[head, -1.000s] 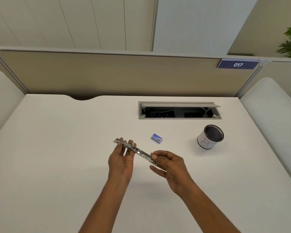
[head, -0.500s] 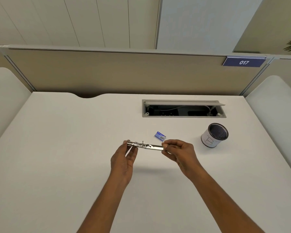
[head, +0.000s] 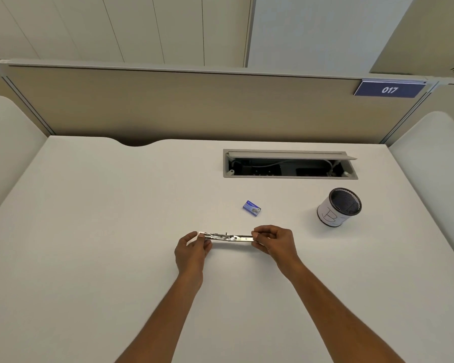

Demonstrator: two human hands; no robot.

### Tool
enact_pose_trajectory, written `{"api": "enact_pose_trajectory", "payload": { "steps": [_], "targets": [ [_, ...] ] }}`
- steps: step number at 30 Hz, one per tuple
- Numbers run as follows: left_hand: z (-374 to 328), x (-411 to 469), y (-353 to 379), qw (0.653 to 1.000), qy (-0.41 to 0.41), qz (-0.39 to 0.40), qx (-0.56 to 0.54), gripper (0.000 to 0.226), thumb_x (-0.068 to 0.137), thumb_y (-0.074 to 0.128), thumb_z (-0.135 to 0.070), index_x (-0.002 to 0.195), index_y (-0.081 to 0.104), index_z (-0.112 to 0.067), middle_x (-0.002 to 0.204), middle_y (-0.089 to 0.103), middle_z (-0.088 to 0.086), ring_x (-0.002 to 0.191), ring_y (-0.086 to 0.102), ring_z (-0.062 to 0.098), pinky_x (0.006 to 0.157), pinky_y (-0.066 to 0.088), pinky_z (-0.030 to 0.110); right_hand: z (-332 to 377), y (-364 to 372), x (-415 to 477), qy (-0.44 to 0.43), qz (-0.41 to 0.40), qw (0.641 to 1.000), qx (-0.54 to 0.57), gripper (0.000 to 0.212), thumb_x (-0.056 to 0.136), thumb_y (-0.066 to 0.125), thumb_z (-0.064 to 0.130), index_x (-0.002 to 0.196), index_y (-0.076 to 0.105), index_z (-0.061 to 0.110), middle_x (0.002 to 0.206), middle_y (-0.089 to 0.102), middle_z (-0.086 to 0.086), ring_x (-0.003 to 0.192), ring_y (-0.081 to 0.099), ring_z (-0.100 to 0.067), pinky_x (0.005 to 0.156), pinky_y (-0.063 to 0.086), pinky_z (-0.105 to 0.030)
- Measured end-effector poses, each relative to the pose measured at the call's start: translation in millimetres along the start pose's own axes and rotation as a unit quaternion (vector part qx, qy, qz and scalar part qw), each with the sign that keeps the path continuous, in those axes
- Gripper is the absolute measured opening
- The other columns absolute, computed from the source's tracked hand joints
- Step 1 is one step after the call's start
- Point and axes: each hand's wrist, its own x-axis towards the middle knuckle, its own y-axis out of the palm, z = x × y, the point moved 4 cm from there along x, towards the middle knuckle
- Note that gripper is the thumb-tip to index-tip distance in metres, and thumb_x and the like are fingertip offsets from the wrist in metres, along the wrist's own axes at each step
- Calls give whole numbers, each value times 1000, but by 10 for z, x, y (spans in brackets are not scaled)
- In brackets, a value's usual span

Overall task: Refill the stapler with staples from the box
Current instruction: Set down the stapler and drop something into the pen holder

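Observation:
A long silver stapler (head: pixel 230 237) is stretched out flat and level between both hands, just above the white desk (head: pixel 102 231). My left hand (head: pixel 192 251) pinches its left end. Its right end sits between the fingers of my right hand (head: pixel 274 243). A small blue staple box (head: pixel 251 208) lies closed on the desk a short way behind the stapler, untouched.
A white mesh-topped pen cup (head: pixel 338 206) stands at the right. Behind the box an open cable tray (head: pixel 290 165) is sunk into the desk. A beige partition (head: pixel 194 106) closes off the far edge, and padded chairs flank both sides.
The stapler has turned from a slant to level and moved a little away from me, both hands still holding its ends.

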Motion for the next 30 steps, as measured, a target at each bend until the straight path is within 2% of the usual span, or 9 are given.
{"api": "enact_pose_trajectory", "payload": {
  "steps": [2,5,8,11,14,17,21,26,30],
  "targets": [
    [51,37,-27,999,7,-19,37,20,96,69,-7,114,64,-3,105,71,23,79,71,28,91,60,43,-105,6,21,5,-10,1000,-16,8,81,81,-1,88,80,3,80,75,-12,75,74,-21,75,63,-30],
    [74,61,-54,995,24,-33,91,20,94,70,-7,114,66,-7,103,74,17,73,74,21,90,61,41,-203,17,47,4,-24,999,-34,8,82,81,-1,86,80,5,82,76,-13,74,74,-19,74,63,-29],
    [53,60,-57,986,57,-49,149,18,93,70,-12,111,67,-13,91,76,5,67,75,11,83,61,33,-225,31,75,-7,-29,998,-48,9,82,81,1,84,81,10,85,78,-14,77,76,-19,77,64,-32],
    [25,42,-36,974,81,-55,203,16,95,69,-18,111,67,-16,76,74,-5,75,76,20,73,56,28,-212,36,98,-36,-48,994,-97,12,81,81,3,84,81,15,82,80,-6,83,78,-20,82,64,-36],
    [7,43,-22,958,95,-54,267,18,96,66,-23,112,69,-16,83,77,1,90,73,28,86,57,37,-194,59,101,-66,-73,984,-151,16,82,79,5,82,80,20,79,80,2,81,78,-17,85,64,-38],
    [-16,40,-5,945,116,-61,301,21,96,66,-22,114,71,-13,97,78,7,96,70,29,93,55,42,-186,86,89,-92,-87,974,-188,17,83,77,5,82,79,22,79,79,6,81,77,-17,87,62,-38],
    [-45,45,32,931,147,-69,328,22,96,66,-17,114,72,-6,104,75,12,94,66,26,96,52,39,-184,115,69,-124,-97,961,-229,14,84,76,6,84,79,20,81,78,9,82,73,-8,85,56,-26],
    [-51,54,62,915,156,-68,367,23,97,64,-13,115,72,-1,111,71,20,104,66,33,99,50,42,-206,133,84,-126,-101,959,-233,15,85,74,5,83,78,20,78,75,12,77,65,9,74,44,-3],
    [-61,58,80,903,155,-70,395,21,97,62,-10,111,72,2,109,71,22,105,64,37,98,49,43,-218,123,86,-126,-99,958,-237,16,84,73,4,81,78,18,78,76,9,76,65,4,71,42,-1]
  ]
}}
